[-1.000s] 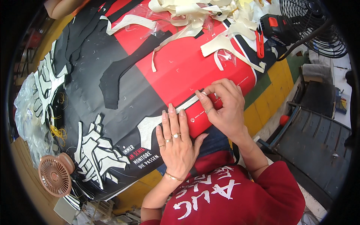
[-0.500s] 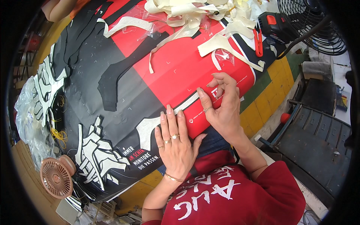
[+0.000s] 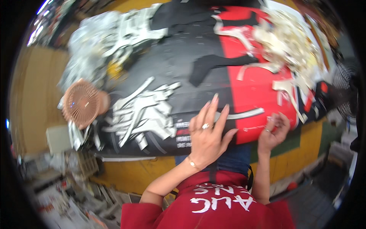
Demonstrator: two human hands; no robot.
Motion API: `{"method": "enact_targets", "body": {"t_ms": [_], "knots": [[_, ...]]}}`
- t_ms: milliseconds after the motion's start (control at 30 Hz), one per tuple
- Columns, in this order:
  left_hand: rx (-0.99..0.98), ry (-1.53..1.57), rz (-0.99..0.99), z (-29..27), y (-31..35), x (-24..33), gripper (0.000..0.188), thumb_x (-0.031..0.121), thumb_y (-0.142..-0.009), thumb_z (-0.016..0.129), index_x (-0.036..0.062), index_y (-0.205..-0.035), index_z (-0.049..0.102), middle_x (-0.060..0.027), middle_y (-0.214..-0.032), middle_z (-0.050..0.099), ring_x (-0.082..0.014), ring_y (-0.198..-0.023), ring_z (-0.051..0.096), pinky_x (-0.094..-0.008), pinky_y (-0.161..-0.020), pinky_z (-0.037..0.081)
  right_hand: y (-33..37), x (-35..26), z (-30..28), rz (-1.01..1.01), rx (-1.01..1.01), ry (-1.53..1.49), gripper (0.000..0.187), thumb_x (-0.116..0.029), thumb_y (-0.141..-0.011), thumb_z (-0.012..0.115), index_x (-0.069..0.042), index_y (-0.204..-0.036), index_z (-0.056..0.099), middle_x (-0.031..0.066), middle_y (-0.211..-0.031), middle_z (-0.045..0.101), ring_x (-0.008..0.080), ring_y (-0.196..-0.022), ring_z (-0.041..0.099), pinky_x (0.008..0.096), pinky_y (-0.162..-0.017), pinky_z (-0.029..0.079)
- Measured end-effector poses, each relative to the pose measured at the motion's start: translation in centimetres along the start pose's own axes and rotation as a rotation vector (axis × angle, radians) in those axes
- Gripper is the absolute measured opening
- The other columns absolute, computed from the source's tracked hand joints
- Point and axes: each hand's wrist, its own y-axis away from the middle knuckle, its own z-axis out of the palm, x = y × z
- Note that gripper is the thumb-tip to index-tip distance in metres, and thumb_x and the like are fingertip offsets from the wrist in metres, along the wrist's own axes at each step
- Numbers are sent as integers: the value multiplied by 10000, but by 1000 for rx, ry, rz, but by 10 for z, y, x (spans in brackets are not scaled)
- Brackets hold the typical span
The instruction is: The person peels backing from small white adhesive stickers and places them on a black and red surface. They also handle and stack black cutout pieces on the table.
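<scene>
"Where do you have the strip?"

"I see the white strip [image 3: 246, 114] running out from under the left hand [image 3: 207, 138], its free end just left of the right hand [image 3: 272, 136] and apart from it."

"And the hands?"

"The left is flat over the strip, fingers spread; I can't tell how firmly it presses. The right is half curled, thumb near the fingertips, too blurred for me to tell if it pinches anything."

"What about the surface?"

"My view gives a mat, black [image 3: 171, 68] on the left and red [image 3: 251, 97] on the right. White cut pieces [image 3: 146, 112] are heaped left of the hands, a black cut piece [image 3: 213, 64] lies beyond them, and cream scraps [image 3: 284, 40] pile up far right."

"The room?"

"I get a small pinkish fan [image 3: 82, 103] at the left, cardboard [image 3: 34, 99] behind it, and yellow flooring [image 3: 129, 171] below."
</scene>
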Motion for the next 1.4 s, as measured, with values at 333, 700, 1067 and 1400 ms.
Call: {"method": "enact_targets", "body": {"t_ms": [333,700,1067,1400], "knots": [[-187,107,-81,-17,22,-11,291,149,-831,755,84,-1073,607,-101,-1133,662,-290,-1055,632,-369,-870,462,-3,-6,0,-28,-91,37,196,-46,-935,653,5,-1119,609,59,-870,595,139,-726,513,278,-654,432],[31,-287,-188,-150,-32,-135,386,105,-870,700,27,-1233,595,-184,-1208,625,-361,-1111,601,-422,-943,468,-11,-18,-3,-26,-198,177,117,-59,-890,659,-41,-1004,648,87,-879,633,238,-760,599,367,-751,451],[-57,-293,78,-40,-75,-85,441,280,-879,700,-2,-1214,651,-223,-1352,551,-379,-1276,480,-499,-1109,297,-59,-74,65,-358,-428,175,378,-308,-884,706,-52,-1160,669,117,-1180,580,295,-1103,537,438,-941,400],[-187,-373,-9,-28,-60,-81,503,294,-970,564,17,-1388,518,-269,-1478,419,-395,-1405,355,-546,-1172,194,-84,-73,153,-363,-654,197,309,-285,-805,783,-65,-1000,688,114,-1020,614,280,-1030,556,429,-880,380]]}}
